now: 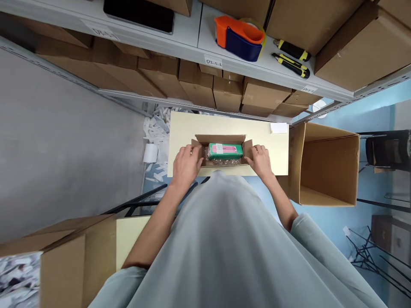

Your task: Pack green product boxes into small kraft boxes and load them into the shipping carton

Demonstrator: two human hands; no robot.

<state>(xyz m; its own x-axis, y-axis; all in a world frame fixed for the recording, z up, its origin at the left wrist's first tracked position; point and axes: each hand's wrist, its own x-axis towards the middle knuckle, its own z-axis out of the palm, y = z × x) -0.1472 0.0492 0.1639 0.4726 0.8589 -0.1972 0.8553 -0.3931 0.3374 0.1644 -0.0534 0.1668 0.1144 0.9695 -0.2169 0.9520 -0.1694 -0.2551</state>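
A small open cardboard box (221,138) lies before me on a pale yellow table (183,122). Inside it rests a green package (239,151) with a pink item on its front and a white label, and clear bubble wrap (224,162) sits around it. My left hand (186,166) has its fingers bent round the box's left end flap. At the opposite end, my right hand (261,161) pinches the right flap between thumb and fingers. Both end flaps and the far flap stand up.
On the shelf (183,36) above are an orange and blue tape dispenser (239,37), two yellow-black utility knives (292,64), a black phone-like slab (139,15) and several cartons. A large open carton (327,164) stands right of the table, and a white card stack (278,128) lies near it.
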